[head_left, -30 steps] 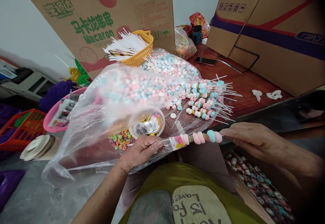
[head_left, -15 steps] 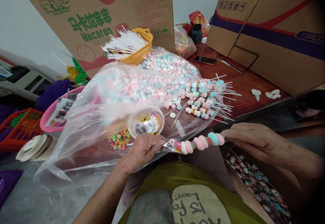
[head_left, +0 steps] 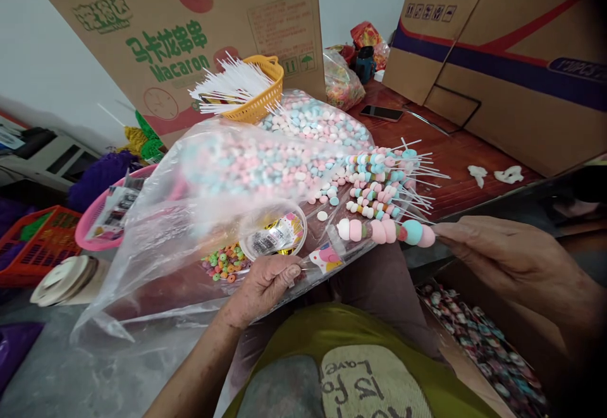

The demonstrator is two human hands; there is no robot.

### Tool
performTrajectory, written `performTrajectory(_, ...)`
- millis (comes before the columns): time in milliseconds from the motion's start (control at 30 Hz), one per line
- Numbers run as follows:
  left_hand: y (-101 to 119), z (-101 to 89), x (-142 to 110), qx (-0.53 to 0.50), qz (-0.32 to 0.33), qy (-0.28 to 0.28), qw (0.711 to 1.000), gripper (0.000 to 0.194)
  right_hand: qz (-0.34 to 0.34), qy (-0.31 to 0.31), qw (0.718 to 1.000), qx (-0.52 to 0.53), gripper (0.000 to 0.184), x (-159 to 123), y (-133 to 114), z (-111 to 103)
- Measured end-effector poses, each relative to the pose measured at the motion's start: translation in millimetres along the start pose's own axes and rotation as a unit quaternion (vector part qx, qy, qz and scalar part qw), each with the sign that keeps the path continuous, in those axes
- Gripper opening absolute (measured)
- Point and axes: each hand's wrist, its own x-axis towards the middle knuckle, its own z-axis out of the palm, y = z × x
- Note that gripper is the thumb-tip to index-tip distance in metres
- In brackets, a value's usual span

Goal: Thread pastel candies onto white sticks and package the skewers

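Nearest, at the lower right, a box below the bench [head_left: 446, 159] holds a mass of small multicoloured pieces [head_left: 484, 348] (too jumbled to tell apart). Above the lap, the left hand [head_left: 268, 282] pinches one end of a printed wrapper [head_left: 326, 258] between thumb and fingers. The right hand [head_left: 502, 250] grips the candy skewer [head_left: 379, 231] at its pink end (the fingers hide most of the stick). The skewer lies nearly level in the air over the bench's near edge, its white end just beside the wrapper.

Just beyond are coloured candy rings [head_left: 225, 263] and a round tub [head_left: 304, 241] with printed packets inside. Farther back, to the right, lies a pile of filled skewers [head_left: 374, 190], sticks pointing right. A clear plastic sheet [head_left: 156, 234] spreads under and partly over the loose pastel candies [head_left: 322, 117]. Behind them a yellow basket [head_left: 258, 105] holds white sticks [head_left: 232, 86]; a phone [head_left: 382, 112] lies to its right. Two large cartons (one lettered "Macaron") stand farthest back.
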Motion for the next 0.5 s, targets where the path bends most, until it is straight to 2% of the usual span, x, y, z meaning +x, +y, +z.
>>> performTrajectory(233,-2.6,0.5,-1.3,-0.030,-0.061,0.007,0.998,0.035,-0.038,-0.044,0.998,0.016,0.024,-2.7,-3.7,6.8)
performTrajectory(367,-1.1,-1.7,2.8,0.007,-0.043,-0.047,0.998,0.037,-0.037,-0.103,0.991,0.081,0.021,0.2,-2.6,5.3)
performTrajectory(500,2.8,-2.4,11.3,0.116,-0.002,-0.116,0.987,0.036,-0.015,-0.167,0.968,0.187,0.021,3.5,2.3,10.1)
